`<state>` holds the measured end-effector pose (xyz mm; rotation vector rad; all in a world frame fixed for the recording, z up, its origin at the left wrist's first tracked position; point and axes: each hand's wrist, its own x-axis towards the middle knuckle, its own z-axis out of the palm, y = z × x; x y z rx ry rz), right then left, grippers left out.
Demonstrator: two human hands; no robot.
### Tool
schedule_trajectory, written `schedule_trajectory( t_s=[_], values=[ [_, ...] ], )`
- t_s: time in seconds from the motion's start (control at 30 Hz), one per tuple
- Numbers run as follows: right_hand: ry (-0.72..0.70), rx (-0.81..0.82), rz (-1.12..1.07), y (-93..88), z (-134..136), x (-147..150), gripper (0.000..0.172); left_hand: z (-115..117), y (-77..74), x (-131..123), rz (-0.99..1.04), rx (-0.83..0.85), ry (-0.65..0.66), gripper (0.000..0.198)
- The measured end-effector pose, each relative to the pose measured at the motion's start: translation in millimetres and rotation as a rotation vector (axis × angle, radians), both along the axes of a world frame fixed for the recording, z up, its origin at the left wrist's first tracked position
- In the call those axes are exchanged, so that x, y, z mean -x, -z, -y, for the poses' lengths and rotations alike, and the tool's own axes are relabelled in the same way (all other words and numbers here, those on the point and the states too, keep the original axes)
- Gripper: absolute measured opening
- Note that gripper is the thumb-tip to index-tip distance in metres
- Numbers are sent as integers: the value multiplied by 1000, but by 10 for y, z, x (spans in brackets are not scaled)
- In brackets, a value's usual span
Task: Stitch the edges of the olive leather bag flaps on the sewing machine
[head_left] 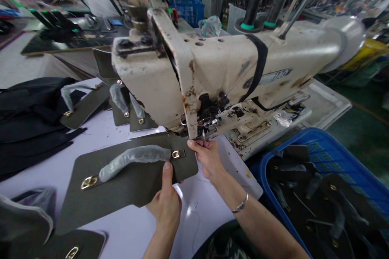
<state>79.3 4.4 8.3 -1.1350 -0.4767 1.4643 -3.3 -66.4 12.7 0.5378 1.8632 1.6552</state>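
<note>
A dark olive panel (121, 186) with a plastic-wrapped handle (133, 158) and gold fittings lies tilted over the white work surface. My left hand (167, 202) grips its lower edge, thumb on top beside the handle's right end. At the panel's upper right corner, my right hand (208, 158) is closed around small scissors (204, 137), their blades pointing up near the needle area. The cream sewing machine (225, 60) stands directly over and behind the panel's right end. A bracelet circles my right wrist.
Similar panels with wrapped handles (83, 105) lie at the back left, beside black fabric (27, 117). More panels are at the lower left. A blue basket (322, 137) holding several panels stands at the right. Thread spools (253, 4) top the machine.
</note>
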Motion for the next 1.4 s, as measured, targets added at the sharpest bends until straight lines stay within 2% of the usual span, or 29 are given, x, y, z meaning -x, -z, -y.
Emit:
schedule_trajectory(
  t_s=[0.2,0.4,0.53,0.6,0.67,0.77,0.8,0.83,0.87,0.9,0.97,1.0,1.03,1.1,1.17,1.23,1.3,1.4],
  values=[
    [-124,-2,221,52,119,-174,31,34,-60,-101,57,43,-26,39],
    [-109,12,200,54,14,-187,29,-27,-160,-176,106,31,31,35],
    [-105,-17,209,85,-23,-171,29,-48,-90,-113,80,49,68,34],
    [-115,-36,267,114,-18,-189,31,6,-29,-40,74,83,219,37],
    [-139,-71,365,128,-12,-234,35,106,-9,41,178,133,548,40],
    [-211,-143,546,70,-1,-351,45,239,-107,173,375,247,1130,42],
    [-225,-170,625,24,9,-397,47,241,-162,230,382,257,1250,41],
    [-213,-198,713,-35,27,-440,49,206,-218,299,344,237,1300,40],
    [-178,-227,802,-105,54,-476,48,130,-267,380,262,181,1291,38],
    [-129,-252,877,-180,91,-499,48,13,-300,474,143,92,1186,36],
    [-67,-280,920,-339,187,-490,44,-323,-306,680,-152,-69,873,33],
    [-93,-278,874,-416,242,-452,44,-521,-279,780,-351,-123,771,32],
    [-160,-269,790,-489,295,-393,45,-723,-236,871,-576,-158,723,30],
    [-346,-230,547,-617,383,-231,47,-1088,-128,1007,-943,-114,839,28],
    [-506,-164,279,-714,426,-47,47,-1341,-35,1074,-1127,-31,1006,27],
    [-588,-81,21,-770,418,113,45,-1450,8,1092,-1220,84,1078,25],
    [-608,19,-228,-772,362,226,46,-1436,-4,1090,-1269,182,1042,25],
    [-547,191,-516,-686,225,314,39,-1285,-87,1103,-1307,218,835,32]
  ],
)
